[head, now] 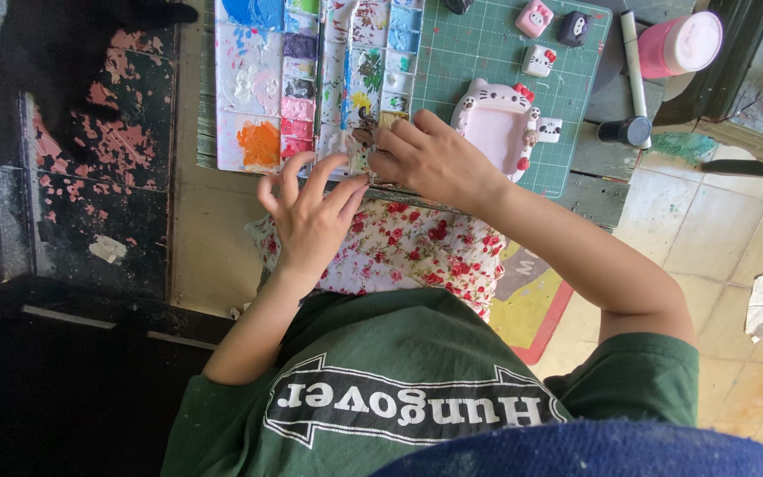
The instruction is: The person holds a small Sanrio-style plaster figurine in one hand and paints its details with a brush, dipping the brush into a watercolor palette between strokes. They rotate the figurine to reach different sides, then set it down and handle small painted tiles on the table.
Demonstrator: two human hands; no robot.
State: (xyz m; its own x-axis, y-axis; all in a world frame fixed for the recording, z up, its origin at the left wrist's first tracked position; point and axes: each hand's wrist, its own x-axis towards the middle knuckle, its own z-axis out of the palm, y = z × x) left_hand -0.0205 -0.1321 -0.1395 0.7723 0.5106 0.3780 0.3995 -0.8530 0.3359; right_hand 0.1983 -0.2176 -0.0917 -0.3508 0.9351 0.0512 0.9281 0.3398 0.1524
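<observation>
Presently at risk: small brown-painted clay figure (pixel 363 137), pinched between left hand (pixel 311 216) and right hand (pixel 430 159), smearing against wet white plastic paint palette (pixel 249 84).

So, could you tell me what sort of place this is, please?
Probably a home craft corner: a paint palette, a green cutting mat and small painted cat figures on a worn wooden table.

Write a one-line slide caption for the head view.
Both hands, left hand and right hand, hold a small brown figurine beside the paint palette and green cutting mat.

Worn wooden table (pixel 589 190), beige tiled floor (pixel 708 247)
</observation>
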